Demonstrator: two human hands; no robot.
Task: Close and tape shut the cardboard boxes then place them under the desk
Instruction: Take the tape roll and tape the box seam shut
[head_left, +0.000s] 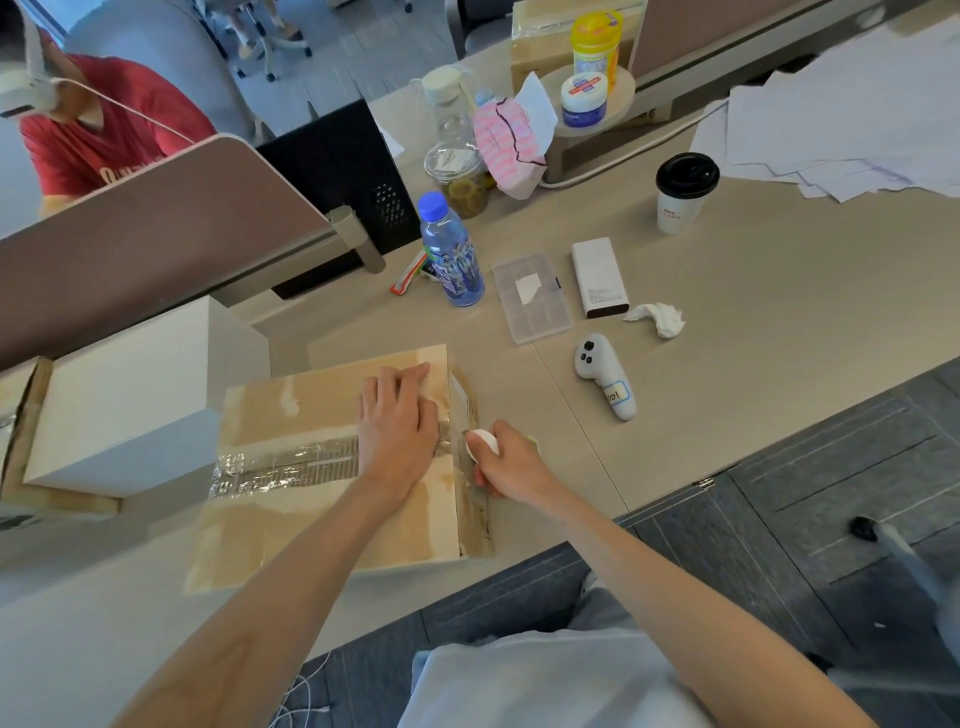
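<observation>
A closed cardboard box (291, 415) lies on the desk (753, 332) near its front edge. Clear tape (280, 465) runs along the box's centre seam from the left side toward the right edge. My left hand (397, 426) presses flat on the box top, over the tape near the right edge. My right hand (506, 460) grips a small white tool (483, 441), held against the box's right side where the tape comes down over the edge. Which tool it is I cannot tell.
A white box (130, 400) stands left of the cardboard box. Behind it are a blue bottle (452, 254), a clear plastic case (530, 299), a power bank (600, 278), a crumpled tissue (660, 317), a white controller (608, 376) and a coffee cup (683, 192). A person in red sits beyond the partition (156, 228).
</observation>
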